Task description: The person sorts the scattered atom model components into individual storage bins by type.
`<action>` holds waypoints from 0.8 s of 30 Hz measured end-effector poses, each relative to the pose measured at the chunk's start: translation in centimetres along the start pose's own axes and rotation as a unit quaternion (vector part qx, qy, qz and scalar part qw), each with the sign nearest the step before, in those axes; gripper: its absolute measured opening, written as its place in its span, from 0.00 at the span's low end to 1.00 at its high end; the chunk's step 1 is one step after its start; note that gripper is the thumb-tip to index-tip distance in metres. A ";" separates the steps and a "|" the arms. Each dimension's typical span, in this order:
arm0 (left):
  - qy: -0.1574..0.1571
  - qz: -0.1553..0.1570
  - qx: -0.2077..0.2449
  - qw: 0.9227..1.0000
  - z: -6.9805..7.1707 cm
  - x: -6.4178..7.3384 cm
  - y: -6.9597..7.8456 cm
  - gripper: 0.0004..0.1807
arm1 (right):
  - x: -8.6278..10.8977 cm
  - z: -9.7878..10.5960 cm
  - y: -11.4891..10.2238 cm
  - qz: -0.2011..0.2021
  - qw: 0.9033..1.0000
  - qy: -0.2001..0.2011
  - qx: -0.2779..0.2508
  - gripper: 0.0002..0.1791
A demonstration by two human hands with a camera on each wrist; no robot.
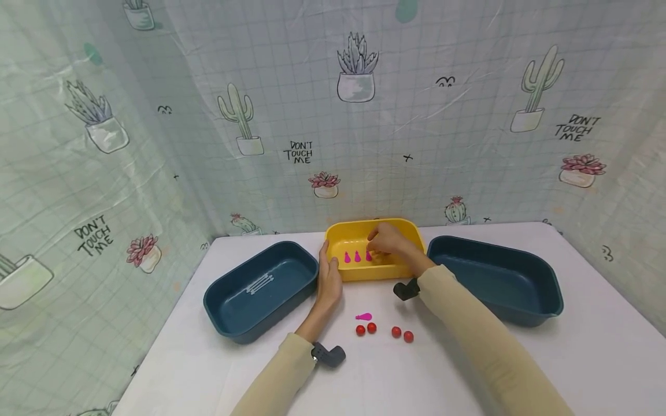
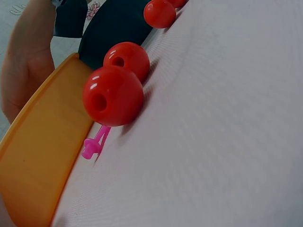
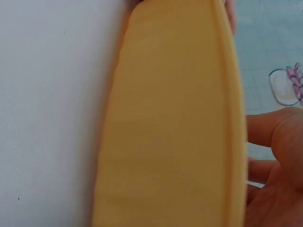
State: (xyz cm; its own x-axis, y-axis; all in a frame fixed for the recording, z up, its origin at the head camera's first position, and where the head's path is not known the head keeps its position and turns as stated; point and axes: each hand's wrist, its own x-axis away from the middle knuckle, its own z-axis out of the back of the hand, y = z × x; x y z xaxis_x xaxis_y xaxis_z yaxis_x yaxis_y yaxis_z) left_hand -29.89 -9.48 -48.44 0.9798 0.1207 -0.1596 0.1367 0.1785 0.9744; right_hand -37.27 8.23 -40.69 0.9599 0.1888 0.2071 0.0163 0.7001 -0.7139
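Observation:
My right hand (image 1: 391, 240) reaches into the yellow bin (image 1: 364, 274), its curled fingertips at the top of one small pink pin-shaped piece (image 1: 368, 256). It seems to pinch this piece, though the rim hides the fingertips in the right wrist view. Two matching pink pieces (image 1: 352, 257) stand in line to its left. With straight fingers along the bin's left end and thumb near the front corner, my left hand (image 1: 329, 280) rests against the bin. Another pink piece (image 1: 363, 316) lies on the table before the bin, near several red beads (image 2: 113, 96) with holes.
A dark blue bin (image 1: 229, 332) to the left holds several thin white rods (image 1: 259, 283). Another dark blue bin (image 1: 551, 289) stands close to the yellow bin's right end. Behind the white table (image 1: 385, 381) hangs a cactus-print cloth (image 1: 270, 190).

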 end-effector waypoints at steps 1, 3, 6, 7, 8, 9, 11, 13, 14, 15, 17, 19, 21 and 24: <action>0.000 0.001 -0.002 1.000 0.0 0.0 0.0 0.30 | 0.2 0.1 -0.2 0.004 1.000 0.003 0.005 0.22; -0.002 0.001 -0.002 1.000 0.0 0.0 0.0 0.30 | 0.7 0.3 -0.5 0.012 1.000 0.009 0.008 0.22; -0.004 0.000 -0.001 1.000 0.1 0.0 -0.1 0.31 | 1.6 0.7 -1.0 0.028 0.999 0.014 0.010 0.22; -0.006 -0.001 -0.001 1.000 0.0 0.0 -0.1 0.31 | 1.9 0.7 -1.2 0.031 0.999 0.015 0.006 0.22; -0.006 -0.002 0.001 1.000 0.0 0.1 -0.1 0.31 | 2.3 0.8 -1.3 0.034 0.999 0.017 0.003 0.22; -0.006 -0.002 0.002 1.000 0.0 0.1 -0.1 0.31 | 2.6 0.9 -1.4 0.039 0.999 0.019 0.002 0.22; -0.007 -0.002 0.001 1.000 0.0 0.1 -0.1 0.31 | 3.3 1.0 -1.6 0.056 0.998 0.023 0.004 0.21; -0.006 -0.002 0.002 1.000 0.0 0.2 0.0 0.31 | 4.0 1.0 -1.8 0.074 0.997 0.030 0.011 0.20; -0.006 -0.003 0.002 1.000 0.0 0.2 0.0 0.30 | 4.4 1.0 -1.8 0.083 0.996 0.034 0.015 0.20; -0.005 -0.004 0.001 1.000 0.0 0.2 0.0 0.30 | 4.7 1.0 -1.9 0.095 0.995 0.038 0.021 0.19; -0.004 -0.005 0.001 1.000 0.1 0.2 0.0 0.30 | 5.5 1.0 -2.0 0.113 0.992 0.045 0.029 0.18; -0.003 -0.007 0.000 1.000 0.1 0.2 0.0 0.30 | 6.2 1.0 -2.0 0.129 0.990 0.051 0.029 0.17; -0.001 -0.007 -0.002 1.000 0.0 0.2 0.0 0.30 | 7.0 1.0 -2.0 0.144 0.988 0.054 0.025 0.15; 0.000 -0.005 -0.004 1.000 0.0 0.2 0.0 0.30 | 7.8 1.0 -1.7 0.167 0.984 0.057 0.019 0.13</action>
State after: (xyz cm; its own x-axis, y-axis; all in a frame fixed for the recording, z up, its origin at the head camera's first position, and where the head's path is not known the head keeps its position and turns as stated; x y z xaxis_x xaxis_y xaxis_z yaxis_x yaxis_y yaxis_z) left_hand -29.70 -9.46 -48.44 0.9785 0.1184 -0.1689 0.1449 0.1876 0.9715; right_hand -30.07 9.18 -37.21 0.9350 0.3364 -0.1123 -0.3139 0.6377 -0.7034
